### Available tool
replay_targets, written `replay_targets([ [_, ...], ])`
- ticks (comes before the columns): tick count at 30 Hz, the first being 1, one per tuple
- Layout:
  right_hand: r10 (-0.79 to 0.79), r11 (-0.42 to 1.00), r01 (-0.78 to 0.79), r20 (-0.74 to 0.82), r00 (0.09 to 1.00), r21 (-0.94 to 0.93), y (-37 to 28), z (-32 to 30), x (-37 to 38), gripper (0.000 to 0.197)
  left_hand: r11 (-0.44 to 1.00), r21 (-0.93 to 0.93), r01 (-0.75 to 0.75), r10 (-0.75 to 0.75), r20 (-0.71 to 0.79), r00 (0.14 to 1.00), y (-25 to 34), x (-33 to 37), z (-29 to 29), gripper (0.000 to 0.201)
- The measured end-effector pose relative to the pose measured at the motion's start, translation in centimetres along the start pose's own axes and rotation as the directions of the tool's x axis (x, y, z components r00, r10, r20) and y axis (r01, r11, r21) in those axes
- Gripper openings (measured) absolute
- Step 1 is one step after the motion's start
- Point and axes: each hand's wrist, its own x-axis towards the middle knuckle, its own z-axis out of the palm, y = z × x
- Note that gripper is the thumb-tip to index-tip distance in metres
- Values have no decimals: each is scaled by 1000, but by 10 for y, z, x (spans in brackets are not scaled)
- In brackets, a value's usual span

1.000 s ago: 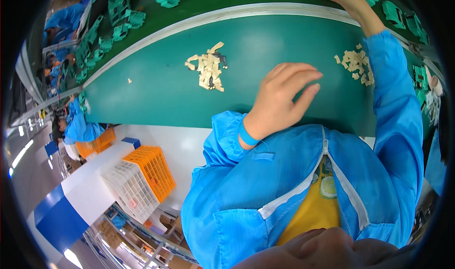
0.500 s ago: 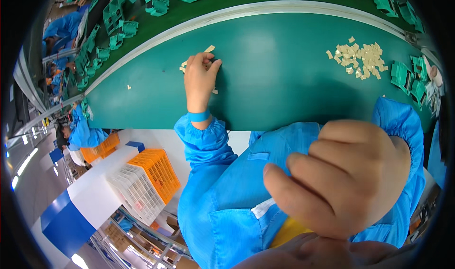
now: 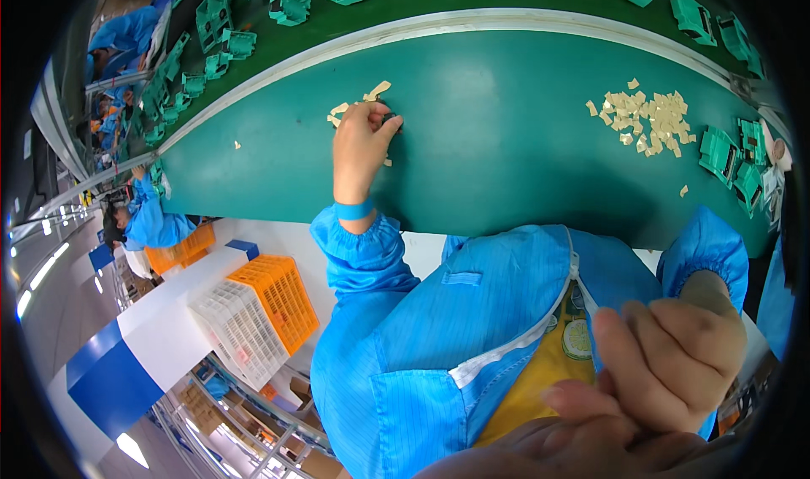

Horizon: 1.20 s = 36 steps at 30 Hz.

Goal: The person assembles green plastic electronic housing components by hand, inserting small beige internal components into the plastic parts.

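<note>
Over the green worktop (image 3: pixel 498 133), my left hand (image 3: pixel 361 150) pinches a small dark piece (image 3: pixel 391 120) between thumb and fingertips. A blue band circles that wrist. Several pale yellow paper-like scraps (image 3: pixel 377 91) lie just beyond and beside these fingers. My right hand (image 3: pixel 679 357) is raised close to the camera, off the worktop, in front of my blue smock (image 3: pixel 506 310). Its fingers are curled in, slightly blurred; whatever they may hold is hidden. On the right of the worktop lies a loose pile of pale yellow scraps (image 3: pixel 645 120).
Green plastic housings (image 3: pixel 719 154) stand at the worktop's right end, beside clear bags. More housings (image 3: pixel 288 6) sit on the dark green belt past the pale rail (image 3: pixel 472 21). An orange crate (image 3: pixel 283 297) and a white crate (image 3: pixel 240 331) are at lower left. Co-workers in blue (image 3: pixel 156 221) sit farther left.
My right hand has moved down and to the right, uncovering more of the smock and yellow shirt. My left hand stays at nearly the same spot; the dark piece in it shows more clearly.
</note>
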Motion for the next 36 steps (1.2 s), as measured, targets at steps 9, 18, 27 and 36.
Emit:
replay_targets([
  [9,513,758,-597,327,794,261,51,36,-60,12,781,-620,81,-69,42,997,58,-15,19,17],
  [18,825,-354,-631,548,137,691,63,92,-148,26,647,-114,-754,713,-260,651,150,-49,100,20],
  [27,842,-284,-742,528,111,608,61,72,-174,16,669,-461,-583,660,9,751,174,-35,115,19],
  [36,905,-262,-672,418,79,693,62,75,-185,10,684,-368,-630,640,-111,760,177,-35,124,17],
])
